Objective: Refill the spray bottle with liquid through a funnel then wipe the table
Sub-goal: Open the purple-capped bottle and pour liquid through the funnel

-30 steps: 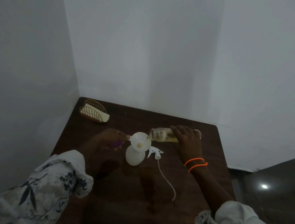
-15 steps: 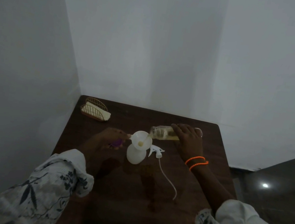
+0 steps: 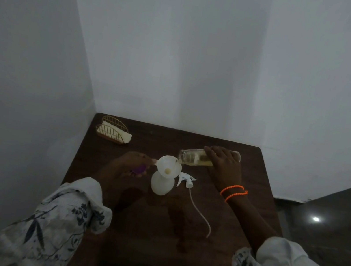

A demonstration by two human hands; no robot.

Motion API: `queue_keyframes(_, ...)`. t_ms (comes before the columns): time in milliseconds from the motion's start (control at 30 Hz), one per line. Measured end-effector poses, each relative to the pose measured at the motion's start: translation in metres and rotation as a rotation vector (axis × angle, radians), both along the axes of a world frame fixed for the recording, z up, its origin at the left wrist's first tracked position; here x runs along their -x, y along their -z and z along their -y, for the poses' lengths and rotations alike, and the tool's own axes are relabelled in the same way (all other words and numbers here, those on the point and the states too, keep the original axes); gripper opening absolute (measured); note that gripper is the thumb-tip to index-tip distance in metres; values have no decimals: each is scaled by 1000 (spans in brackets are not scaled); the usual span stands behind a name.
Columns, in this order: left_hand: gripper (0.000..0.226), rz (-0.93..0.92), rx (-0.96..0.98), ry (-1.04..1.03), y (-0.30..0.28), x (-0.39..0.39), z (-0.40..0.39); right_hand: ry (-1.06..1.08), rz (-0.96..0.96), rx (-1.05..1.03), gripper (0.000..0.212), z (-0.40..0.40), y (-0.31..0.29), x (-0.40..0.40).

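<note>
**Pouring liquid through the funnel**

Nearest to us, the thin white dip tube (image 3: pixel 199 213) is trailing across the dark brown wooden tabletop (image 3: pixel 249 214), leading up to the white plastic trigger spray head (image 3: pixel 186 179), which is lying unscrewed just right of the bottle so that the neck is left free. Beyond it, the translucent white spray bottle (image 3: pixel 161 182) is standing upright with the white plastic funnel (image 3: pixel 169 166) seated in its neck. We are steadying the funnel with our left hand (image 3: pixel 128 164): its fingertips are pinching the rim's tab while a small purple object (image 3: pixel 139 169), probably a cap, is lying under the palm. Our right hand (image 3: pixel 224 165) is wrapping its fingers round the clear glass jar of yellowish liquid (image 3: pixel 196 157), tipping it almost level so its mouth is reaching over the funnel's right edge. Farthest away, a woven wicker holder (image 3: pixel 113 133) with a pale folded cloth (image 3: pixel 116 132) is waiting in the left corner, presumably for the wiping.
</note>
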State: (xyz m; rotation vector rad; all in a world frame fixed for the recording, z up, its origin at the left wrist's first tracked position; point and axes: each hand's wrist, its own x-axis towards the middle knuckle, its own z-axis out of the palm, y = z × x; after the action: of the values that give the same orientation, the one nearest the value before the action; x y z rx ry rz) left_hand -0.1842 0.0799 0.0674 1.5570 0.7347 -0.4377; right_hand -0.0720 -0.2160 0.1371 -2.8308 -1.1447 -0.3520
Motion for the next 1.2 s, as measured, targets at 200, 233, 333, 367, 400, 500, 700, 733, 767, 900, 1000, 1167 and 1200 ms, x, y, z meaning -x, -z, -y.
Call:
queue_keyframes(200,37,4,16,1,0,0,-1,0,-13,1,61,-1,1,0)
queue_keyframes(233,37,3,10,9,-2,0,0,0,-11,-1,61,-1,1,0)
queue_keyframes(333,37,8,-6,34,-3,-1,0,-2,-3,-7,61,-2,2,0)
queue_keyframes(367,38,10,-2,28,-1,-1,0,-1,-5,-4,62,-2,2,-1)
queue_keyframes(400,38,10,4,19,1,-2,0,-1,-6,-1,62,-2,2,-1)
queue_keyframes(500,36,18,11,21,2,-2,-1,-4,-2,-10,61,-3,1,-1)
queue_keyframes(700,35,26,27,35,-2,0,-3,-5,19,-23,57,-4,0,0)
queue_keyframes(733,34,28,23,42,-2,0,-3,-4,21,-23,57,-4,0,1)
queue_keyframes(767,33,29,19,50,-2,1,-3,-4,23,-23,57,-5,0,1)
queue_keyframes(900,34,27,14,39,2,1,-5,-9,15,-20,59,-5,0,0)
queue_keyframes(1000,36,27,10,30,2,1,-5,-6,17,-28,59,-6,-1,1)
queue_keyframes(1167,34,26,24,30,-4,0,-4,1,9,-19,60,-5,0,1)
queue_keyframes(1200,34,26,29,27,-5,1,-3,2,8,-16,60,-5,0,0)
